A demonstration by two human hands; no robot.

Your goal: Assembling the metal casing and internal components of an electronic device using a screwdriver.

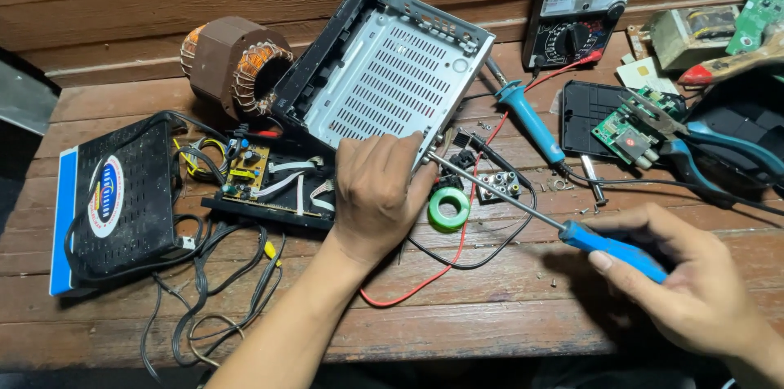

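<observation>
My left hand (374, 193) grips the near lower corner of a tilted metal chassis (392, 71) with a perforated silver panel and a black frame. My right hand (682, 283) holds a blue-handled screwdriver (621, 248); its long shaft runs up and left, and the tip meets the chassis corner just beside my left fingers. A green roll of tape (448, 209) lies just right of my left hand, with a small connector board (498, 185) behind it.
A motor stator with copper windings (233, 62), a black box with a blue edge (114, 201), a circuit board with cables (253, 173), a soldering iron (527, 115), an analog multimeter (584, 1), blue pliers (719, 148) and red and black wires crowd the wooden bench.
</observation>
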